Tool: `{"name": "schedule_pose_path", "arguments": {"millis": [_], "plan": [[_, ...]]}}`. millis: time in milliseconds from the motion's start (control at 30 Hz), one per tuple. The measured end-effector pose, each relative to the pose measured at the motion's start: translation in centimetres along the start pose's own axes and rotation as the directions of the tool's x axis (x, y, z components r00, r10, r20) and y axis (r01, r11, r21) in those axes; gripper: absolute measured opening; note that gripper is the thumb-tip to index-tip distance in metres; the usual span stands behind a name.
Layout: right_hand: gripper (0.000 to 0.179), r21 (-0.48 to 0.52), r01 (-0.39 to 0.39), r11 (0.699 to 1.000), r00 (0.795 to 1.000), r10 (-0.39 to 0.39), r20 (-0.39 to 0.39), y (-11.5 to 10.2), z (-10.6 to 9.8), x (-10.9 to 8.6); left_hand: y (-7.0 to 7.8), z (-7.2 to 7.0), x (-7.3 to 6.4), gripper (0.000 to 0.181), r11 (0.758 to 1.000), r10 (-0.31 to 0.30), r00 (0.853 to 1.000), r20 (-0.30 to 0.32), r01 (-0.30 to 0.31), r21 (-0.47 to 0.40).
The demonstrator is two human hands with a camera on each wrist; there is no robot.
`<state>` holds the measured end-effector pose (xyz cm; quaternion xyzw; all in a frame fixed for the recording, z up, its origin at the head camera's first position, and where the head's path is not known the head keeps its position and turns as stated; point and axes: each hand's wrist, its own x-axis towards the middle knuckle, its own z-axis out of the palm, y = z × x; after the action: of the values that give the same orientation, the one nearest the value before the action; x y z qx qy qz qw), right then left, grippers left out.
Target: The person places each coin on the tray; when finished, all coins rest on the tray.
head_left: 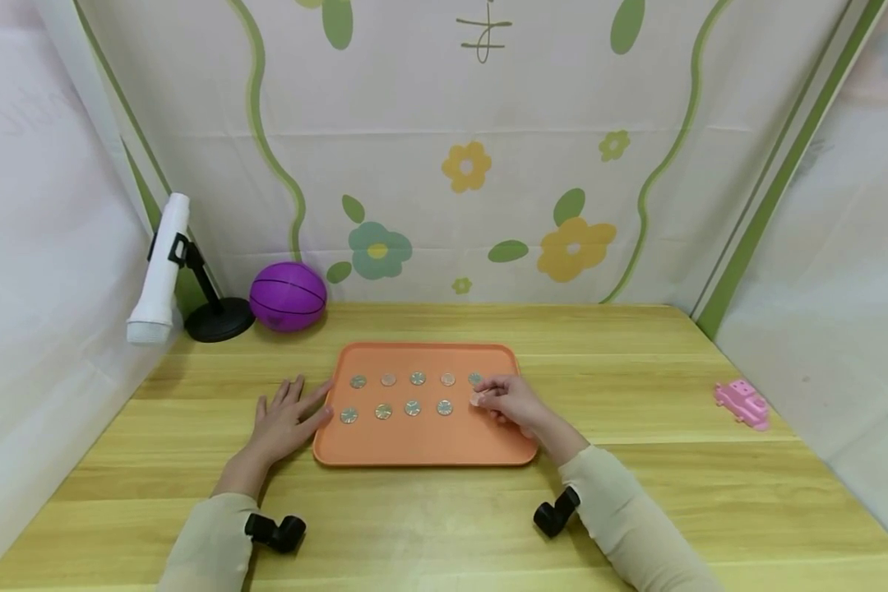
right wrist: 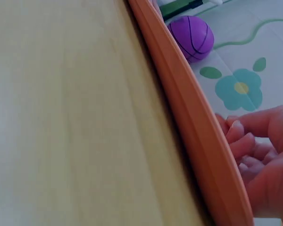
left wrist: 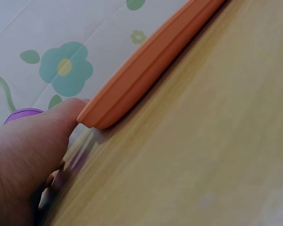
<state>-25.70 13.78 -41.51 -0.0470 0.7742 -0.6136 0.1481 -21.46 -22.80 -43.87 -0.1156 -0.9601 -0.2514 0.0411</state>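
An orange tray (head_left: 414, 448) lies on the wooden table with several small round coins (head_left: 418, 378) set out on it in two rows. Between thumb and fingertips, my right hand (head_left: 514, 403) pinches a coin (head_left: 476, 399) low over the tray's right side, at the end of the nearer row. In the right wrist view the tray's wall hides that coin. My left hand (head_left: 279, 426) lies spread at the tray's left edge, its palm side toward the table. The thumb (left wrist: 68, 113) touches the tray's rim in the left wrist view.
A purple ball (head_left: 288, 297) sits at the back left, beside a white microphone (head_left: 159, 275) on a black stand (head_left: 219, 319). Near the table's right edge lies a pink toy (head_left: 742, 404). A flower-printed cloth (head_left: 466, 107) rises behind the table.
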Motion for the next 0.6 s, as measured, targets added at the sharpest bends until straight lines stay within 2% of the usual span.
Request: {"name": "schedule_pose_path", "arguments": {"millis": [267,600], "plan": [[0.015,-0.063,-0.007,0.998,0.999,0.003,-0.054,0.52,0.74,0.21,0.01,0.27,0.17,0.056,1.0,-0.002,1.0,0.002,0.002,-0.004],[0.013,-0.13,0.026,0.991,0.999,-0.029,-0.022,0.37,0.84,-0.19,-0.19,0.45,0.17,0.056,1.0,0.001,1.0,-0.003,-0.001,0.006]]}}
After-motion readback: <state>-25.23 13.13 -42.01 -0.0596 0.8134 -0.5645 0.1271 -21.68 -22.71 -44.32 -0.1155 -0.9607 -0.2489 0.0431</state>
